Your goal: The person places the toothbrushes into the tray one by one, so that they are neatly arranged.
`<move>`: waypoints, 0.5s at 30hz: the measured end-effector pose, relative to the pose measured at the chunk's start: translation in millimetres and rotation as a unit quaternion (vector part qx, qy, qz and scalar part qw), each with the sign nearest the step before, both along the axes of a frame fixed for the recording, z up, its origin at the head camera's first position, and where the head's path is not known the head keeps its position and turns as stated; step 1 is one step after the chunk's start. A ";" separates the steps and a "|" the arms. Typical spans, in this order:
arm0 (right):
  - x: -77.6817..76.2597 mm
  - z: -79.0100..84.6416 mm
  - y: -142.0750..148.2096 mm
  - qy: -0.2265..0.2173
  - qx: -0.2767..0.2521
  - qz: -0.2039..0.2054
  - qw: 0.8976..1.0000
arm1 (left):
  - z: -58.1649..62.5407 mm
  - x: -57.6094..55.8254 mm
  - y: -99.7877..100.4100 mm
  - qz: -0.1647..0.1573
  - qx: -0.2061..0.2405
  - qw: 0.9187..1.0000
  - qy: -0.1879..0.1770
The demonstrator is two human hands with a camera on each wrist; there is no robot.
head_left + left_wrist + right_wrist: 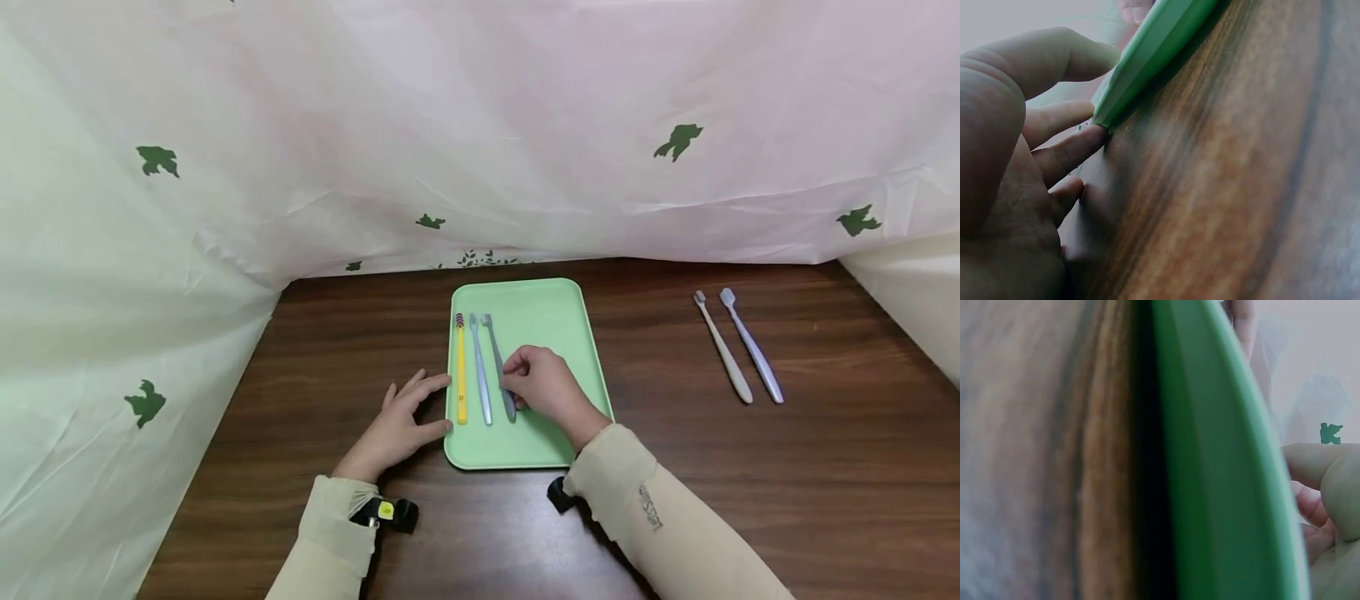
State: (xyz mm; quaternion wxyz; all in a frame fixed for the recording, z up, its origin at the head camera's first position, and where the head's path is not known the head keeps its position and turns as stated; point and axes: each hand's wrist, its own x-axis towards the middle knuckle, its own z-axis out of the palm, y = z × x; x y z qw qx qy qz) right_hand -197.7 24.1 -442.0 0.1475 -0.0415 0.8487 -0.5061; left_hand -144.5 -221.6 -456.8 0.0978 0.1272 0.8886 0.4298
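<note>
A light green tray lies on the table with three toothbrushes side by side on its left half: a yellow toothbrush, a light blue toothbrush and a dark grey-blue toothbrush. My right hand pinches the grey-blue one by its handle, over the tray. In the right wrist view the tray's wall covers most of that hand's work. With fingers spread, my left hand touches the tray's left edge; in the left wrist view its fingertips meet the rim.
To the right on the brown wooden table lie a white toothbrush and a pale lavender toothbrush. A pale curtain with green bird prints hangs behind the table and along its sides.
</note>
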 end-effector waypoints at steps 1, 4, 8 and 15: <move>-0.1 0.5 -0.5 0.004 0.005 0.000 1.000 | 0.3 -0.3 -0.1 0.000 0.000 1.000 0.001; 0.3 -0.1 -2.0 0.012 0.014 -0.005 1.000 | 1.3 0.1 -0.5 0.000 -0.001 1.000 0.002; 3.1 -3.9 -3.8 0.003 0.013 -0.001 1.000 | 0.7 3.4 -2.4 0.003 -0.010 1.000 -0.007; 3.0 -2.8 -2.1 0.014 0.003 -0.005 1.000 | 0.4 2.1 -1.3 0.002 -0.002 1.000 0.006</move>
